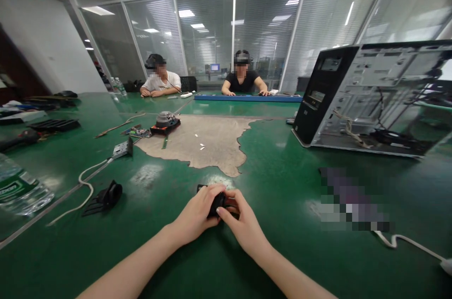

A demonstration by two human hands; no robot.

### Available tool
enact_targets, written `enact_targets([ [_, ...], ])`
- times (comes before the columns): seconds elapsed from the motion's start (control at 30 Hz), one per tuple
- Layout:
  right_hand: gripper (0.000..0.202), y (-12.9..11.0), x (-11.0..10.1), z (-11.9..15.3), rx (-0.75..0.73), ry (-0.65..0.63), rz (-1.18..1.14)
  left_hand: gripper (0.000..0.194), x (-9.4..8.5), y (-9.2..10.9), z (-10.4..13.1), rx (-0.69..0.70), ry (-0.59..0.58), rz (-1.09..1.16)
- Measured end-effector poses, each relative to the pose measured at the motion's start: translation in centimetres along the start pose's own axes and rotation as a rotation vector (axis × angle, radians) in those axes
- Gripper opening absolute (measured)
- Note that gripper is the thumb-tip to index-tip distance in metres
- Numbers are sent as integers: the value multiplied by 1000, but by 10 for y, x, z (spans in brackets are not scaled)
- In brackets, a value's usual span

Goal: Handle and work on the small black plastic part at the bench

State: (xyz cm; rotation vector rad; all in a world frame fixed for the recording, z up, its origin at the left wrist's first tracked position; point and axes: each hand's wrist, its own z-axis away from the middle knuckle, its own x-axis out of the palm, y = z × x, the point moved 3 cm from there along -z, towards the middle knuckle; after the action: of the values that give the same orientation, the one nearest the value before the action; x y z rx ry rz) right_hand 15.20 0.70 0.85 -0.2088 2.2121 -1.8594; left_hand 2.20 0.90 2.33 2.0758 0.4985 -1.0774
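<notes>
My left hand [200, 207] is closed on a small black part [216, 204] just above the green tabletop [169, 261], at the lower middle of the view. From the other side, my right hand [243, 223] grips the same part between thumb and fingers. The fingers of both hands nearly meet and cover much of it. A second black part [106, 196] with a round end lies on the table to the left of my hands.
An open computer case [328, 96] stands at right, near a blurred-out object with a white cable. At left are a water bottle [21, 188], a metal piece [122, 148] and a cable. A heatsink fan [165, 121] sits beyond. Two people sit across the table.
</notes>
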Motion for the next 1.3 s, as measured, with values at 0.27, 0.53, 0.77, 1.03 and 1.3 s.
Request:
enact_targets([
  [0.27,23,-4,-1,-2,-20,20,5,66,0,-5,-1,-6,-39,16],
  [0.53,27,3,2,-4,57,31,-9,64,-1,-8,1,-15,12,27],
  [0.77,34,1,6,-1,24,-38,18,65,-2,-12,1,-17,-21,61],
  [1.03,21,-3,5,-4,46,38,-25,61,-2,-13,0,7,-9,76],
  [1.3,25,-3,0,-3,34,38,-14,62,2,-10,-4,4,23,74],
])
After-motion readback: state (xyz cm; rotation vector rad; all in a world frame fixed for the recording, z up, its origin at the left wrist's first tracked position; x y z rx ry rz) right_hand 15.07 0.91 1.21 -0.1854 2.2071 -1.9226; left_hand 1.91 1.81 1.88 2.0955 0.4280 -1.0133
